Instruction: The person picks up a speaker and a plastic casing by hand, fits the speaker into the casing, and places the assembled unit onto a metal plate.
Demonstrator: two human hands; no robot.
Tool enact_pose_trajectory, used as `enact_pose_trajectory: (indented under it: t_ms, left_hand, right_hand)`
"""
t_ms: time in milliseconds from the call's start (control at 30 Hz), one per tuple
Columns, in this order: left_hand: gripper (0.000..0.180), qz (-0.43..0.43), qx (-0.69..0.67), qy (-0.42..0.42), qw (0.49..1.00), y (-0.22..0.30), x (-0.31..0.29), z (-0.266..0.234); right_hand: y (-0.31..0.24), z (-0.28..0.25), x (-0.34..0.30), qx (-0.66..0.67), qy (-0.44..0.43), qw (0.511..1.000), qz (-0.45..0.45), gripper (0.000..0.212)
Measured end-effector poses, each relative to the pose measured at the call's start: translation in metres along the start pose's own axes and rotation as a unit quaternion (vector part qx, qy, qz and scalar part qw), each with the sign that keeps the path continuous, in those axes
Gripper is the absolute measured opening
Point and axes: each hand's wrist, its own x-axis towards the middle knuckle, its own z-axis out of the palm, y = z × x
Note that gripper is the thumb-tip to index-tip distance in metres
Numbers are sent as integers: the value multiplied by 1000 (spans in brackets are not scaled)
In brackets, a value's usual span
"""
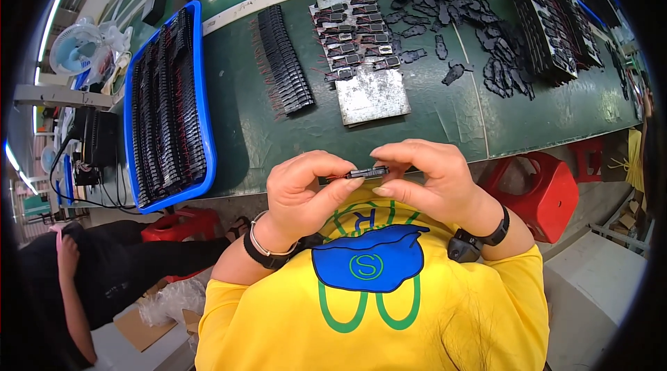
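In front of my chest I hold a small, slim black plastic part (pixel 367 172), seen nearly edge-on. My left hand (pixel 306 187) pinches its left end between thumb and forefinger. At the other end, the thumb and fingers of my right hand (pixel 434 175) close around the part; their exact contact is partly hidden. Beyond my hands, a metal plate (pixel 374 99) lies on the green table, carrying rows of small black parts with grey rectangular faces (pixel 342 37) and red wires. Left of the plate stands a tight row of similar black parts (pixel 285 58) with thin red wires.
A blue tray (pixel 208 142) packed with rows of black parts sits at the left. Loose black plastic pieces (pixel 504 58) are heaped at the far right, near stacked dark trays (pixel 542 30). Red stools (pixel 538 194) stand beside the table. Another person's arm (pixel 73 287) shows lower left.
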Motion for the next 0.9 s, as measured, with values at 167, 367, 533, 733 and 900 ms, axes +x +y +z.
enact_pose_trajectory:
  t_ms: [167, 367, 533, 733, 900]
  left_hand:
    - [14, 40, 47, -20, 998, -6, -1, -2]
    - [12, 87, 121, -66, 987, -1, 4, -5]
    - [13, 158, 154, -89, 971, -3, 12, -5]
    - [17, 46, 77, -104, 990, -4, 6, -4]
    - [22, 26, 74, -74, 994, 8, 18, -1]
  right_hand:
    - [6, 2, 1, -40, -3, 996, -78, 26]
    - [12, 5, 2, -63, 31, 987, -147, 21]
    - [12, 5, 3, -78, 28, 979, -185, 19]
    - [10, 5, 2, -83, 19, 981, -177, 19]
    - [13, 2, 3, -83, 15, 983, -161, 20]
